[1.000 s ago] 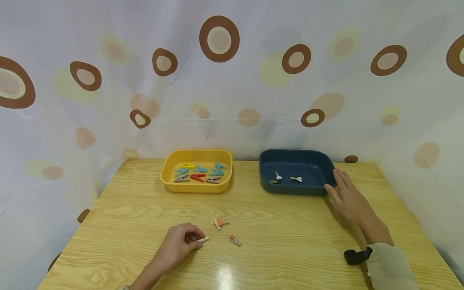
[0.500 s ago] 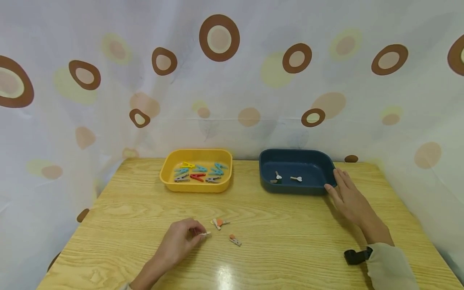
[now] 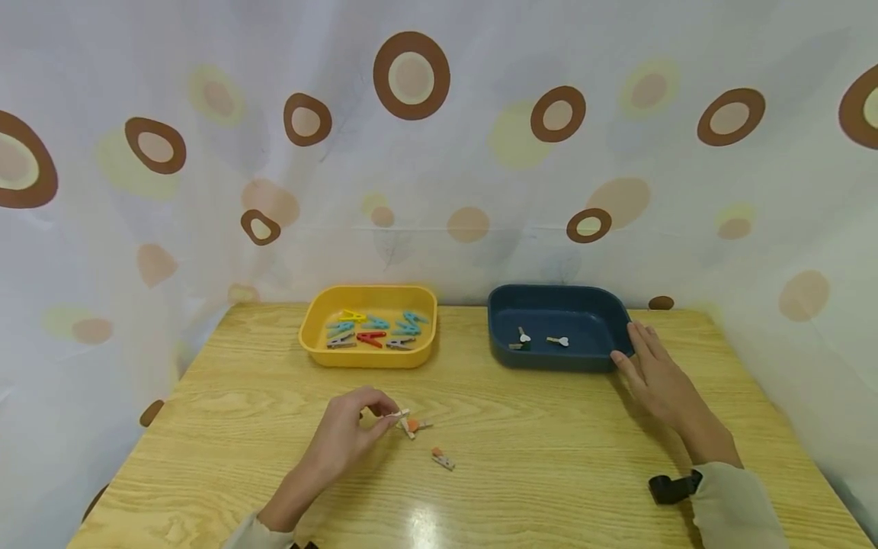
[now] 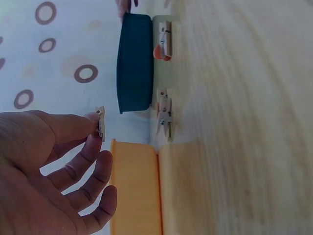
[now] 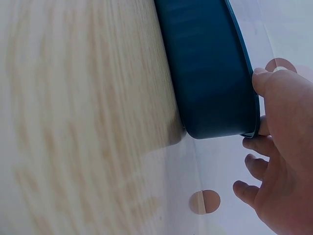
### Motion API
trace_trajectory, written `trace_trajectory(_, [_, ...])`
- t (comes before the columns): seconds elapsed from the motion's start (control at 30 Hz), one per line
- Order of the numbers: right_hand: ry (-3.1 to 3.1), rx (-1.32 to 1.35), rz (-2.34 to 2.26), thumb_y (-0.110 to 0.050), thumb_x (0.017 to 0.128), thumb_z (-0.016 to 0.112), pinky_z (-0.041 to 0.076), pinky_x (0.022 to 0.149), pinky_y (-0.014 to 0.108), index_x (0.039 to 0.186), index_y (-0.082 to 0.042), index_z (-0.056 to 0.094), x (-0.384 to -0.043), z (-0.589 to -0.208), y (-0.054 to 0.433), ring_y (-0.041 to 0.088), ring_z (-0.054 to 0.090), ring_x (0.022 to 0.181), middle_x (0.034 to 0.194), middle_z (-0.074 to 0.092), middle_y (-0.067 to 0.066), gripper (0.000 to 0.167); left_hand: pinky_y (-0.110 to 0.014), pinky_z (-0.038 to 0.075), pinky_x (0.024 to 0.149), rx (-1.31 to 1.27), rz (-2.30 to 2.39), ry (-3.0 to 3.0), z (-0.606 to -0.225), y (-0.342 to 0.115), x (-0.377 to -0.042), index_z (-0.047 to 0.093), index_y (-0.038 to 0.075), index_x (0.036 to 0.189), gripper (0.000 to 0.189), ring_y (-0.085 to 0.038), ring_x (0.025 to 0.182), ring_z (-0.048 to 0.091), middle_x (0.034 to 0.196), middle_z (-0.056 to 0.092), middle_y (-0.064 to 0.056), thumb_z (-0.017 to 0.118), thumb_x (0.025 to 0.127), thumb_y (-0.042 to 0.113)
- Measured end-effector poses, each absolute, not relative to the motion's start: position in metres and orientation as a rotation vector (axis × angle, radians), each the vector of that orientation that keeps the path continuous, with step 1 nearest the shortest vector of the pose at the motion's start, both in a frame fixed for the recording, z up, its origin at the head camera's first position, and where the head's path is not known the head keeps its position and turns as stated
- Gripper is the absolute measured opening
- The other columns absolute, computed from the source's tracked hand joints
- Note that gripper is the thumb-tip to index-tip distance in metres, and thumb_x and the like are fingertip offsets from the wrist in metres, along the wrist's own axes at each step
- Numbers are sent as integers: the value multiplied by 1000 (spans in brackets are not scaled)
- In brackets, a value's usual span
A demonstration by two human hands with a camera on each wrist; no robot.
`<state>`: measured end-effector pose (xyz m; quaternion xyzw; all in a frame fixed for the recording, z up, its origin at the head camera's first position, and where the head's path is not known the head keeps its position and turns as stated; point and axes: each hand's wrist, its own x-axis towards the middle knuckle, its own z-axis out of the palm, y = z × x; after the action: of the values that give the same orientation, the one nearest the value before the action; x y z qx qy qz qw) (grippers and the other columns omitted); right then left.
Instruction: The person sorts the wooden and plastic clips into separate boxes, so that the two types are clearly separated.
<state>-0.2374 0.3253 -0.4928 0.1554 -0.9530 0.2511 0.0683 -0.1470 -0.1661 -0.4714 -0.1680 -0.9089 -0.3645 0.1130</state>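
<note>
My left hand pinches a small wooden clothespin between thumb and forefinger, held above the table; its other fingers are loosely bent. Just below and beyond it lie wooden clothespins in a small overlapping cluster, with an orange decoration showing. Another clothespin with an orange decoration lies nearer, to the right. My right hand rests against the right front corner of the dark blue tray, thumb on the rim and fingers along the outer side. Inside that tray are a few wooden clothespins, some with white hearts.
A yellow tray stands at the back left of the wooden table, holding several plastic clips in blue, red, yellow and grey. Behind both trays hangs a white curtain with brown ring patterns.
My left hand has lifted the clothespin off the table and carried it forward and slightly right, to the clustered clothespins. The right hand stays on the blue tray's corner.
</note>
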Motion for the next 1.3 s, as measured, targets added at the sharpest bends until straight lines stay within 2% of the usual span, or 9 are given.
trace_trajectory(0.47, [-2895, 457, 686, -42, 113, 34, 11, 118, 68, 162, 4, 4, -236, -490, 325, 44, -3, 155, 169, 1, 27, 74, -44, 53, 71, -539, -1111, -2585, -459, -149, -170, 76, 21, 91, 12, -7, 79, 62, 85, 67, 15, 82, 89, 11])
trace_trajectory(0.73, [-2885, 464, 642, -41, 113, 35, 11, 118, 67, 162, 5, 7, -235, -489, 325, 44, -2, 155, 168, 4, 28, 73, -41, 54, 69, -568, -1093, -2542, -456, -139, -184, 78, 18, 91, 8, -7, 77, 62, 84, 68, 11, 82, 89, 12])
trace_trajectory(0.97, [-2888, 475, 603, -40, 113, 35, 10, 119, 65, 160, 9, 10, -235, -486, 323, 47, -1, 154, 167, 7, 31, 73, -45, 55, 73, -607, -1157, -2526, -456, -128, -196, 77, 13, 93, 4, -8, 79, 63, 87, 70, 8, 80, 92, 16])
trace_trajectory(1.3, [-2866, 502, 540, -37, 113, 35, 10, 120, 64, 158, 13, 14, -233, -483, 324, 51, 3, 153, 164, 13, 35, 71, -46, 57, 76, -626, -1265, -2525, -450, -109, -212, 77, 11, 96, 5, -11, 82, 63, 89, 70, 5, 78, 94, 16])
